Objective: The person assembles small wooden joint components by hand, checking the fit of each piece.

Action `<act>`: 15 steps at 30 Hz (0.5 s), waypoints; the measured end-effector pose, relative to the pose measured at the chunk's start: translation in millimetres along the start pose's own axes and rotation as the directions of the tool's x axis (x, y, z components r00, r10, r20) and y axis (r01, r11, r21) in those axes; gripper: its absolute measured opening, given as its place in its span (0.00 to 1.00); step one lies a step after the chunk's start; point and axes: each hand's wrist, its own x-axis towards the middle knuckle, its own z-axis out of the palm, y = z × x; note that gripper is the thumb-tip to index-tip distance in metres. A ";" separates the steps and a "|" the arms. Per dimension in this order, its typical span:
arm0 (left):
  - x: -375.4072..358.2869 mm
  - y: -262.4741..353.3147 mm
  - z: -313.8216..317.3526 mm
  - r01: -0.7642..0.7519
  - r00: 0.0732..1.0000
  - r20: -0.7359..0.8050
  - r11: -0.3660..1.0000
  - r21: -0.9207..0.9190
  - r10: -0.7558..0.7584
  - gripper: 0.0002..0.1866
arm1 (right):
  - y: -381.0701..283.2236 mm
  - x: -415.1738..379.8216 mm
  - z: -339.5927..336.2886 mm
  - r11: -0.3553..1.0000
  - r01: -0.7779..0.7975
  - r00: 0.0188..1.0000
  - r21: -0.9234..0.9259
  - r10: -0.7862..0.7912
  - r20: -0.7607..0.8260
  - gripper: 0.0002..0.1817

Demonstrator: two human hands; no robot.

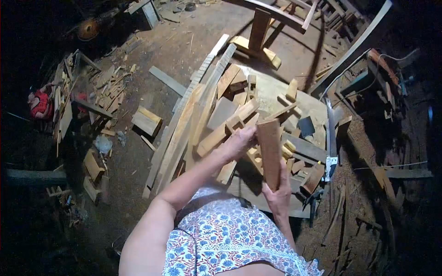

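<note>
Head view: the right hand is closed around the lower end of a reddish-brown wooden plank, its thumb and fingers on opposite sides. The left hand has its fingers bent beside the plank's upper end; whether they pinch it or anything else cannot be told. The plank, straight-sided and flat-faced with visible grain, is over the part of the desk towards its near edge. Beyond the left hand lies a pale wooden bar with a squarish opening. A dark, flat, four-sided piece lies towards the right edge, among angular offcuts. Long, rough-sawn boards run along the left edge.
</note>
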 end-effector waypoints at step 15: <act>-97.9 -32.3 33.9 -0.220 0.974 0.094 0.966 0.137 0.208 0.20 | 64.9 -40.9 -12.7 0.996 0.011 0.959 -0.086 -0.035 -0.282 0.45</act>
